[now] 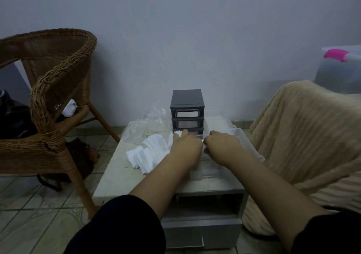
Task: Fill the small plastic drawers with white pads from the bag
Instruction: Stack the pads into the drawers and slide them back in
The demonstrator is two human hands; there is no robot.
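both grips close: left hand point(185, 146) pinches white pads point(178, 133), right hand point(222, 146) clutches clear drawer point(248, 142) on bench point(117, 175).

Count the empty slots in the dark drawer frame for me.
2 clearly open slots in the dark drawer frame: the top one and the middle one. A third, bottom level may exist, but the left hand and white pads hide it.
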